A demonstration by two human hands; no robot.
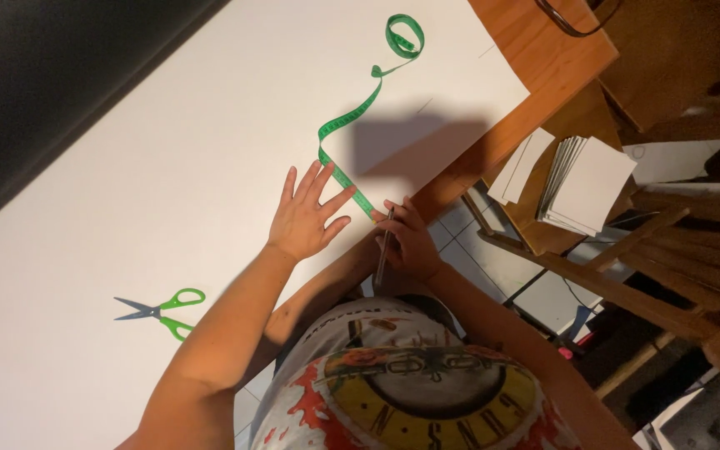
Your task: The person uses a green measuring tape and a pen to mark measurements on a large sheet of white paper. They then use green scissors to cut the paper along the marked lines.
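Torso: nearest the camera, the person's printed grey T-shirt (414,387) fills the lower middle of the view, with both bare arms reaching away from it.
Left arm: it runs from the lower left up and to the right, forearm lying over the large white sheet of paper (168,183).
Left hand (306,218): palm down and flat on the white sheet, fingers spread wide apart and pointing away from the body, gripping nothing. Its index and middle fingertips lie just beside the tape, perhaps touching it.
Right arm: it comes from the lower right, elbow bent, forearm angled up and left towards the sheet's near edge.
Right hand (410,237): fingers curled together around a thin dark stick-like tool (383,250), possibly a pencil, held nearly upright in the view at the sheet's edge, just beside the tape's near end.
Green cloth measuring tape (352,117): it lies on the white sheet, running from between the two hands away towards the far end, where it bends and ends in a loose loop.
Green-handled scissors (164,308): shut, flat on the sheet, well apart from both hands, to the left of the left forearm.
Wooden table (543,50): bare brown top shows beyond the sheet's right edge.
Stack of white cards (589,187): it rests on a wooden chair to the right, beside the table.
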